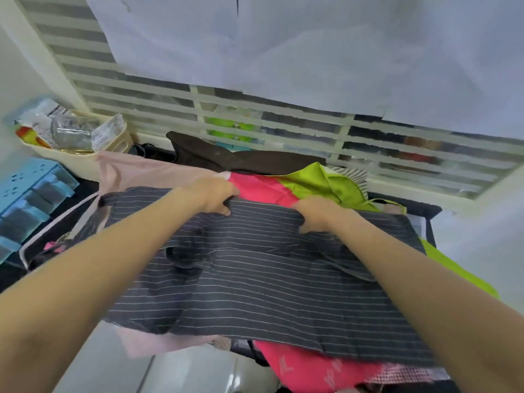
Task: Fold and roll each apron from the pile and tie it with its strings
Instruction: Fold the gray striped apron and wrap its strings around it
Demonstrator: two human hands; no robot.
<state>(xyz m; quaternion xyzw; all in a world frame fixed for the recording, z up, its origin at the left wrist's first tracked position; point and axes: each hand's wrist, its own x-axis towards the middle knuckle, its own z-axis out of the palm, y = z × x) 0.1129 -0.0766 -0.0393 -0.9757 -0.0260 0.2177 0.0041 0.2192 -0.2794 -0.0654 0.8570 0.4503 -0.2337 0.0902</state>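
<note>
Fingers of both hands, left hand (214, 195) and right hand (317, 215), pinched the far edge of the striped apron (255, 279) lying over the pile (309, 185); pulling evenly toward the body should keep the fold straight.

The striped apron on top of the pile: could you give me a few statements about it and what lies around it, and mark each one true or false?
1. Both hands grip the far edge of the dark striped apron. True: the left hand and the right hand each hold a bunch of that edge.
2. The striped apron is already rolled and tied. False: it lies spread out, not rolled.
3. A pink cloth and a lime green cloth lie beyond the hands. True.
4. The blue plastic organiser stands on the right. False: it is at the left edge.
5. A cream basket of packets sits at the far left. True.
</note>
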